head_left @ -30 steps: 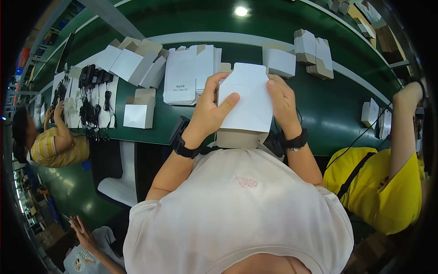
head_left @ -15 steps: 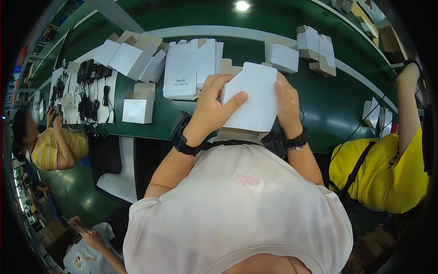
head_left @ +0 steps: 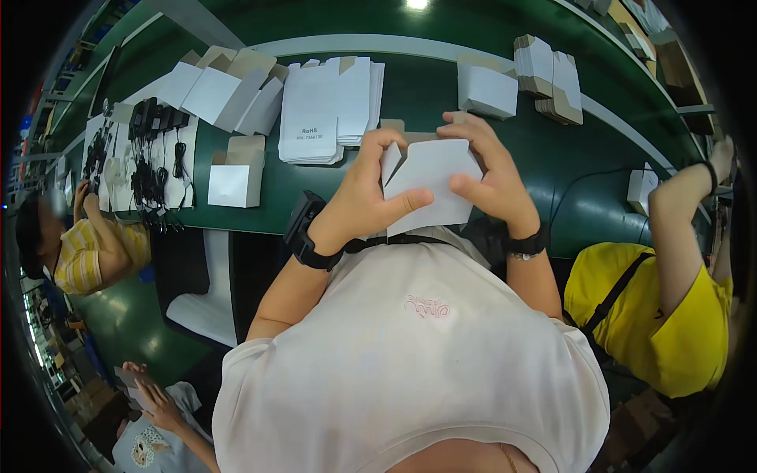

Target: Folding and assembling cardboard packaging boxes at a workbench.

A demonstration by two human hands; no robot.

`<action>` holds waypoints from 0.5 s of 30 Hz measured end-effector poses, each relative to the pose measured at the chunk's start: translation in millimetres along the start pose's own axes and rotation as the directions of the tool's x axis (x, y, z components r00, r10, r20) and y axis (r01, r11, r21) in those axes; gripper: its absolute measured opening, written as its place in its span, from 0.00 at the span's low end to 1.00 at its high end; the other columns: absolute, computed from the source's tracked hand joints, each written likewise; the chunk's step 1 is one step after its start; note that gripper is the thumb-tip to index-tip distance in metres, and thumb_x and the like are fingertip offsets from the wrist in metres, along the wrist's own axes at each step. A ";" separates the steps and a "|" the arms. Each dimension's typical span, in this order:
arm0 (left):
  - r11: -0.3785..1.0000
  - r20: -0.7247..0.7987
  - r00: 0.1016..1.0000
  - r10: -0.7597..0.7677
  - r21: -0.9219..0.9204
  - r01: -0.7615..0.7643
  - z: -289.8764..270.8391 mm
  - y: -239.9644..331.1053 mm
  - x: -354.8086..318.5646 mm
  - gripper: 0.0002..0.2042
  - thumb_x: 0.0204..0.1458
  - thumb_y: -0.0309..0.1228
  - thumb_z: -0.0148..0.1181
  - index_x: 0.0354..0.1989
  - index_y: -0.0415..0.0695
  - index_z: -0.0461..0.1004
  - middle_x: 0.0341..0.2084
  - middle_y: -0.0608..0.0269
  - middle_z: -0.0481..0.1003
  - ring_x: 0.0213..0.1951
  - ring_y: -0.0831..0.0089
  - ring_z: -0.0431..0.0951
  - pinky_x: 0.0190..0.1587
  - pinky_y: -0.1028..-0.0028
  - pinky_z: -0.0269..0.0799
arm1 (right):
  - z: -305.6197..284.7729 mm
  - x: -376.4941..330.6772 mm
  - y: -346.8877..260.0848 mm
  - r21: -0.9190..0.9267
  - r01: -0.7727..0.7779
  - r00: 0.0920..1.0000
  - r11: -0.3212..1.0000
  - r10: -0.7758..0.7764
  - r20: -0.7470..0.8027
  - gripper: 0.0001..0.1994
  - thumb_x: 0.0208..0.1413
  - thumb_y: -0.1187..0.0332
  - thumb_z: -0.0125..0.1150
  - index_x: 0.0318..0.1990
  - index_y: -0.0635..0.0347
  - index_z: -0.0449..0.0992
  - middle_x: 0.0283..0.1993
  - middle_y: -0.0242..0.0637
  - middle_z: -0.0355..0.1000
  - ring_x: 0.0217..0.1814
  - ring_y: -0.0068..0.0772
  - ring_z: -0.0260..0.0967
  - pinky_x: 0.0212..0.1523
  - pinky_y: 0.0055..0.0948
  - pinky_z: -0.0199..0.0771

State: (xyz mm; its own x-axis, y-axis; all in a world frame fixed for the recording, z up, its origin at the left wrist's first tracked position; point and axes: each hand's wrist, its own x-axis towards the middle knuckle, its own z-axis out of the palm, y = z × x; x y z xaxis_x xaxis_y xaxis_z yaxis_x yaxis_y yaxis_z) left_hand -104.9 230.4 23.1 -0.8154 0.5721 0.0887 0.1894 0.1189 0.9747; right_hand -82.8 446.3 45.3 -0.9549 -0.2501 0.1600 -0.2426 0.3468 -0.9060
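Note:
Both of my hands hold a white cardboard box (head_left: 430, 180) in front of my chest, over the near edge of the green table (head_left: 426, 94). My left hand (head_left: 371, 197) grips its left side, thumb along the face and fingers curled over a small side flap. My right hand (head_left: 489, 177) grips the right side and top edge. Each wrist wears a black band. A stack of flat white box blanks (head_left: 327, 106) lies just beyond my hands.
An open white box (head_left: 234, 177) stands at the left of the table. Folded boxes (head_left: 225, 87) lie at the back left, more boxes (head_left: 489, 91) and stacked blanks (head_left: 552, 67) at the back right. Black chargers and cables (head_left: 150, 150) sit far left. A person in yellow (head_left: 662, 315) is at right, another person (head_left: 87, 252) at left.
I have brought the box lower and closer to my chest. My fingers have shifted onto its left flap and top edge. The person at right has moved an arm outward.

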 end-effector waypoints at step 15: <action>0.982 0.108 0.986 0.125 0.126 -0.139 -1.6 0.6 5.5 0.40 0.36 0.46 0.70 0.52 0.45 0.50 0.46 0.51 0.59 0.45 0.60 0.66 0.45 0.66 0.65 | -15.7 -2.0 0.3 -0.086 0.087 0.992 0.992 -0.079 0.095 0.25 0.37 0.51 0.68 0.38 0.60 0.70 0.57 0.53 0.58 0.53 0.43 0.62 0.49 0.35 0.63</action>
State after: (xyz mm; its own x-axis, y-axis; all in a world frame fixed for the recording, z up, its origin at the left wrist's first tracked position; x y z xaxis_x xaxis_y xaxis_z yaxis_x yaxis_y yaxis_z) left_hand -110.1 232.4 24.5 -0.7215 0.6665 0.1875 0.3682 0.1399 0.9192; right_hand -83.6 461.1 50.8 -0.9122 -0.3613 0.1934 -0.3389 0.3999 -0.8516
